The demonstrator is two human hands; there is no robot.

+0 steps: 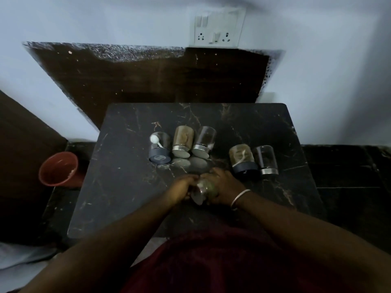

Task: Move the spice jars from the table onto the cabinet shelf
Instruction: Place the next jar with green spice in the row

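Several spice jars stand on the dark marbled table (127, 187). At the left is a jar with a white spoon and dark base (159, 148). Beside it stand a brown-filled jar (183, 141) and a clear jar with a steel base (204, 142). Further right are a brown-filled jar with a dark base (242, 160) and a dark jar with a steel base (265, 159). My left hand (182, 191) and my right hand (224, 188) both grip a greenish spice jar (204, 190) between them, just above the table near its middle. The dark cabinet shelf (148, 75) lies behind the table.
A red-orange cup (58, 168) stands on the floor left of the table. A white socket plate (219, 27) is on the wall above the shelf. A brown panel (23, 155) leans at the far left. My right wrist wears a silver bangle (240, 197).
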